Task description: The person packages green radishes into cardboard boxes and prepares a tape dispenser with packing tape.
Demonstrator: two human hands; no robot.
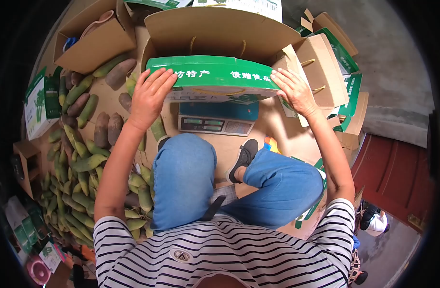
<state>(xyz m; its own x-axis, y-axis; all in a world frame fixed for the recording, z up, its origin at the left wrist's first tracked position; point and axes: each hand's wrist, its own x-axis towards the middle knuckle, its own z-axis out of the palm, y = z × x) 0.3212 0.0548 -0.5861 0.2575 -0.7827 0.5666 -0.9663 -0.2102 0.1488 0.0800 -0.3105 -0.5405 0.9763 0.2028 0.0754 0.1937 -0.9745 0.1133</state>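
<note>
A large cardboard carton (220,24) with a green printed panel (220,71) stands in front of me, its brown inside showing. My left hand (155,93) lies over the left end of the green panel, fingers on its top face and the thumb at the edge. At the right end, my right hand (294,91) rests the same way, fingers stretched over the panel's corner. Rope handles hang on the carton. Partly under the carton is a blue-topped digital scale (217,120) with its display toward me.
Many green radishes (71,192) and several dark reddish ones (119,74) cover the floor at left. An open carton (97,38) stands at the upper left, a green-white box (40,105) below it. Open cartons (321,69) crowd the right, near a red door (392,177).
</note>
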